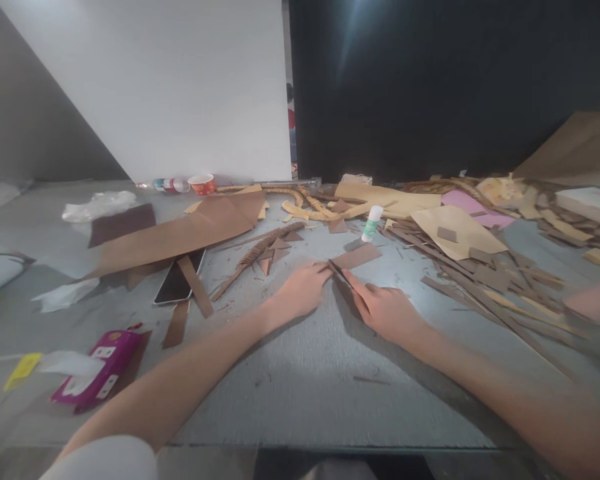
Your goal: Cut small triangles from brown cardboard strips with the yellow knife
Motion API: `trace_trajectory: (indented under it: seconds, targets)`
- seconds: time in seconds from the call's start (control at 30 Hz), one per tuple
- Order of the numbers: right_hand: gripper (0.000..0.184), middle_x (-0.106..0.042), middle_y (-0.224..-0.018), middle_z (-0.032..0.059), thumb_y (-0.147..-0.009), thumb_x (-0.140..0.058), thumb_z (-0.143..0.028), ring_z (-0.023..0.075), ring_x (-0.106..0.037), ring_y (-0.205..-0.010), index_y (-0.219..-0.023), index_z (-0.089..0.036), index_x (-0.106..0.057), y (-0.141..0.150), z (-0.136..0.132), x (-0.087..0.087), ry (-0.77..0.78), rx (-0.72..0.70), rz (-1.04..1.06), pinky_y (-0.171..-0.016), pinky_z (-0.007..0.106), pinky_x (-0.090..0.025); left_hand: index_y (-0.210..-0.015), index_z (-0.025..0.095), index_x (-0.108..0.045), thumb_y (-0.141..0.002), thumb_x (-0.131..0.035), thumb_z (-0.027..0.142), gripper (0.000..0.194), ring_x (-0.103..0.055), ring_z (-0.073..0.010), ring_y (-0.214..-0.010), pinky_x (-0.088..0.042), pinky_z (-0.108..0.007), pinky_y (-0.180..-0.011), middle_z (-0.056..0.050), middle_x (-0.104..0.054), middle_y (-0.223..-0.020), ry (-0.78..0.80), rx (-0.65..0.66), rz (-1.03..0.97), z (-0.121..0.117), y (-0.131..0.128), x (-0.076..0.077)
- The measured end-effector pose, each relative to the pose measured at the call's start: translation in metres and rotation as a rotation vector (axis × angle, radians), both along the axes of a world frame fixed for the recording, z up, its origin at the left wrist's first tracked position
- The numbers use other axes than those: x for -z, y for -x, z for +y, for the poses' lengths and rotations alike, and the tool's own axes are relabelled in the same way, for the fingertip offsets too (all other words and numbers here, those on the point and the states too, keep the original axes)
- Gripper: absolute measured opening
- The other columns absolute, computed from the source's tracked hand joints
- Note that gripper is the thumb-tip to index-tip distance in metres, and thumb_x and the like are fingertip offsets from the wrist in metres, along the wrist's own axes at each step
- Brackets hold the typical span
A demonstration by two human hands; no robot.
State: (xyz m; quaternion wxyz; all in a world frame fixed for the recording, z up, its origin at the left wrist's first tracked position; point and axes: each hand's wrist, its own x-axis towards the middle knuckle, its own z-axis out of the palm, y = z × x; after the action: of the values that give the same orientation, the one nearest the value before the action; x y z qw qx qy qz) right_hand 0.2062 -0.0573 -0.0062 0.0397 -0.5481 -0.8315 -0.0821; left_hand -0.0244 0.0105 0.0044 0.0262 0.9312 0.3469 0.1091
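Note:
My left hand [305,291] lies on the grey table with its fingers closed at the left end of a small brown cardboard strip [363,256]. My right hand [387,308] grips a thin dark blade-like tool [341,275], whose tip is close to the left fingertips; its exact kind is unclear. The tool's tip meets the strip near its left end. Behind the strip stands a white and green glue stick [372,224]. Left of it lies a brown twisted paper stem [257,252] with small triangular scraps [274,252].
A phone [180,280] lies partly under brown sheets [190,233] at left. Nearer is a purple tissue pack [103,367]. Brown strips and scraps [485,273] pile up at right, beside another person's arm [595,300]. A red paper cup [202,183] stands at the back.

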Motion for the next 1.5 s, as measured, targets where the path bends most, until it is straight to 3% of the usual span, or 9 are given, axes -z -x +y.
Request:
trace_trajectory:
  seconds: [0.8, 1.03, 1.5]
  targets:
    - [0.059, -0.078, -0.089, 0.0099, -0.112, -0.030, -0.033, 0.0238, -0.071, -0.071, -0.171, -0.024, -0.033, -0.004, 0.004, 0.004, 0.035, -0.033, 0.110, -0.063, 0.031, -0.045, -0.134, 0.012, -0.066, -0.090, -0.045, 0.001, 0.050, -0.064, -0.0264, -0.128, -0.046, -0.042, -0.115, -0.014, -0.069, -0.141, -0.033, 0.003, -0.017, 0.010, 0.004, 0.008]
    - [0.059, -0.078, -0.089, 0.0106, -0.112, -0.032, -0.033, 0.0228, -0.070, -0.069, -0.170, -0.022, -0.035, -0.006, 0.005, 0.007, 0.023, -0.066, 0.136, -0.062, 0.030, -0.045, -0.131, 0.011, -0.067, -0.090, -0.044, -0.001, 0.048, -0.064, -0.0261, -0.124, -0.049, -0.040, -0.110, -0.012, -0.071, -0.134, -0.033, -0.007, -0.003, 0.007, 0.003, 0.004]
    - [0.058, -0.078, -0.091, 0.0106, -0.113, -0.032, -0.032, 0.0223, -0.070, -0.069, -0.170, -0.020, -0.036, -0.008, 0.007, 0.013, -0.009, -0.101, 0.218, -0.062, 0.030, -0.046, -0.134, 0.012, -0.064, -0.087, -0.048, 0.002, 0.050, -0.062, -0.0281, -0.128, -0.048, -0.041, -0.111, -0.014, -0.068, -0.139, -0.039, -0.004, 0.013, 0.006, 0.003, 0.005]
